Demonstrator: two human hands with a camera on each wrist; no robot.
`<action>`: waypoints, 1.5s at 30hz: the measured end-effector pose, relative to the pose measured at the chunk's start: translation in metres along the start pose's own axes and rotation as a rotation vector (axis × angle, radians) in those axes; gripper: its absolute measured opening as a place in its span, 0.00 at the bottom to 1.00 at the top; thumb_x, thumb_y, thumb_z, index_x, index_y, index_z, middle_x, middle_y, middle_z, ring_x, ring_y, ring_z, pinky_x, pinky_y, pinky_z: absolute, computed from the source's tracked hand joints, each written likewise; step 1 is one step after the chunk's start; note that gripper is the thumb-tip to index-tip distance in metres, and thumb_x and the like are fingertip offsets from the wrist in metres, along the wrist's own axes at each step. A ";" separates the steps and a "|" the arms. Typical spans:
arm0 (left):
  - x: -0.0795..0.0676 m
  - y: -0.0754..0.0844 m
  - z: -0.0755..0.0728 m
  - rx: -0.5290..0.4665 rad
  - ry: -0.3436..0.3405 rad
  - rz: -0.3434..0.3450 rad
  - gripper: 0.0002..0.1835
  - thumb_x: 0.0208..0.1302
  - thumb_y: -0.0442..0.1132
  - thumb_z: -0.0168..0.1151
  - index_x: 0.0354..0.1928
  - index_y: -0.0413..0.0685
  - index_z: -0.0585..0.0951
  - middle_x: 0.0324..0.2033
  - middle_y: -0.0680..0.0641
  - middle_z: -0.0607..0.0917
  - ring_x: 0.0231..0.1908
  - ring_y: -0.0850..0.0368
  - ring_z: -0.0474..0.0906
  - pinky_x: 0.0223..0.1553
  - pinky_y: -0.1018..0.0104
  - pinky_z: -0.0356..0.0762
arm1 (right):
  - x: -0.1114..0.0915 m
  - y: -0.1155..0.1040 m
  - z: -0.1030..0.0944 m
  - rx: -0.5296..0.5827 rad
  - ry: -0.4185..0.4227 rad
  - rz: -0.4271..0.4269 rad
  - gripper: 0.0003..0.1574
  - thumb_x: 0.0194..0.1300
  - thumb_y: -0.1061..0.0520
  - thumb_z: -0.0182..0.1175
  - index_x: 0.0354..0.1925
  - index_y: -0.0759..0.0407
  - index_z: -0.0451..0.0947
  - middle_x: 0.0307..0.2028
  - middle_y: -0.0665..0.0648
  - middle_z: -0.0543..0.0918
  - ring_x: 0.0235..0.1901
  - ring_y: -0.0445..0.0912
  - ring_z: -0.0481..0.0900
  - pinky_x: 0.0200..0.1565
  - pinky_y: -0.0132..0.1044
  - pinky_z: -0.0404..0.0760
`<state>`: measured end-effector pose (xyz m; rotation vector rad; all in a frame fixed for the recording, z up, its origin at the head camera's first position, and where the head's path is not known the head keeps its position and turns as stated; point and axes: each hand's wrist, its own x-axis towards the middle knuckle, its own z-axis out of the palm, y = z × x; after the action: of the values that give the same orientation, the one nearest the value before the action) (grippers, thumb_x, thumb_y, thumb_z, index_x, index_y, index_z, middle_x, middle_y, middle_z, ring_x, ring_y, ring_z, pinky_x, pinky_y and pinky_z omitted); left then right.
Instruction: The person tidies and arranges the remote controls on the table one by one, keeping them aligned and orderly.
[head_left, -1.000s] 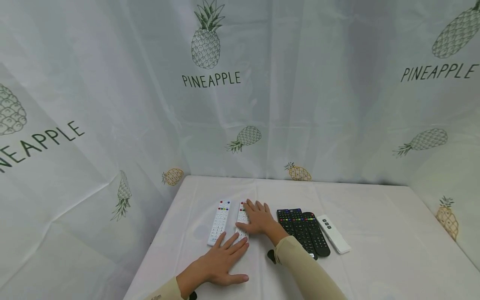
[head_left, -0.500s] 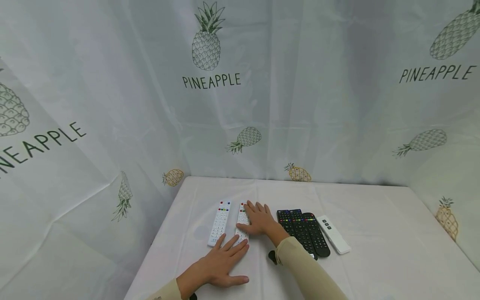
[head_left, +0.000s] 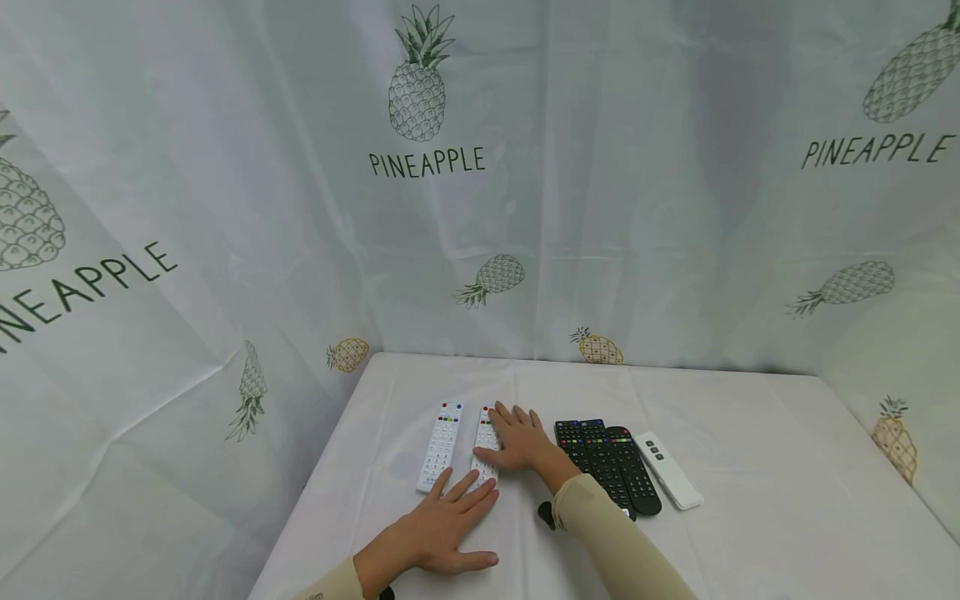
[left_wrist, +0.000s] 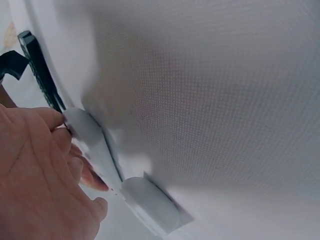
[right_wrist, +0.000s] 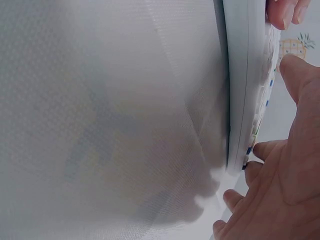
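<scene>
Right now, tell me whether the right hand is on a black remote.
No, the right hand lies over a white remote.

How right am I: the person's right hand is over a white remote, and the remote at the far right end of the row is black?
Not quite: the head view shows that the remote at the far right end is white, not black. The right hand is indeed over a white remote.
</scene>
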<state>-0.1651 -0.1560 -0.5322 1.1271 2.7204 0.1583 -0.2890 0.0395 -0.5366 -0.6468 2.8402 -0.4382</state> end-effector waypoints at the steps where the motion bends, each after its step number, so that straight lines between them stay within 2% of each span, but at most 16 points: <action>1: 0.000 0.000 0.000 -0.002 0.000 0.001 0.47 0.67 0.77 0.32 0.78 0.56 0.53 0.78 0.53 0.53 0.79 0.49 0.42 0.71 0.31 0.42 | -0.001 0.000 0.000 0.002 0.002 -0.002 0.58 0.63 0.20 0.46 0.78 0.52 0.52 0.78 0.55 0.52 0.76 0.62 0.52 0.73 0.63 0.47; 8: 0.000 0.003 -0.001 -0.021 0.015 0.010 0.43 0.69 0.74 0.35 0.78 0.57 0.55 0.78 0.52 0.54 0.78 0.46 0.44 0.70 0.29 0.43 | -0.006 0.000 -0.004 0.001 0.020 -0.048 0.60 0.64 0.21 0.46 0.78 0.56 0.50 0.78 0.56 0.51 0.76 0.61 0.52 0.73 0.63 0.48; 16: 0.002 0.006 -0.002 -0.006 0.043 0.022 0.40 0.70 0.72 0.37 0.78 0.61 0.56 0.78 0.52 0.53 0.78 0.45 0.43 0.70 0.29 0.43 | -0.013 0.001 -0.009 -0.043 0.048 -0.053 0.58 0.64 0.20 0.46 0.78 0.53 0.52 0.78 0.56 0.51 0.75 0.62 0.54 0.72 0.65 0.49; 21: 0.004 0.008 0.000 -0.017 0.052 0.026 0.39 0.70 0.72 0.37 0.77 0.64 0.56 0.78 0.52 0.53 0.78 0.43 0.42 0.70 0.29 0.42 | -0.021 0.003 -0.010 -0.056 0.072 -0.087 0.56 0.64 0.22 0.48 0.77 0.52 0.52 0.78 0.57 0.50 0.75 0.62 0.53 0.71 0.66 0.50; 29: 0.005 0.017 0.004 -0.018 0.048 0.016 0.40 0.70 0.73 0.35 0.78 0.63 0.54 0.79 0.53 0.49 0.78 0.44 0.40 0.68 0.27 0.42 | -0.044 0.010 -0.005 -0.147 0.144 -0.181 0.55 0.65 0.22 0.46 0.77 0.51 0.55 0.78 0.57 0.53 0.75 0.62 0.55 0.71 0.65 0.52; 32: 0.005 0.021 0.004 -0.007 0.069 0.023 0.41 0.70 0.73 0.34 0.78 0.62 0.55 0.79 0.52 0.50 0.78 0.43 0.42 0.68 0.27 0.44 | -0.056 0.016 -0.007 -0.142 0.162 -0.198 0.53 0.66 0.23 0.45 0.76 0.52 0.57 0.78 0.57 0.54 0.74 0.62 0.56 0.71 0.66 0.52; 39: 0.008 0.027 0.001 -0.020 0.105 0.022 0.39 0.71 0.70 0.39 0.78 0.62 0.55 0.79 0.50 0.52 0.77 0.41 0.46 0.68 0.27 0.44 | -0.079 0.033 -0.020 -0.140 0.203 -0.176 0.52 0.67 0.24 0.46 0.76 0.52 0.57 0.78 0.56 0.54 0.74 0.62 0.56 0.71 0.66 0.50; 45: 0.015 0.034 0.001 -0.042 0.082 0.039 0.39 0.71 0.71 0.37 0.78 0.64 0.55 0.79 0.52 0.49 0.78 0.41 0.43 0.69 0.28 0.40 | -0.094 0.048 -0.020 -0.158 0.206 -0.156 0.52 0.67 0.22 0.44 0.76 0.53 0.58 0.77 0.57 0.55 0.74 0.62 0.57 0.71 0.65 0.51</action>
<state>-0.1519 -0.1208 -0.5296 1.1882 2.7526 0.2723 -0.2295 0.1277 -0.5217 -0.9069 3.0541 -0.3225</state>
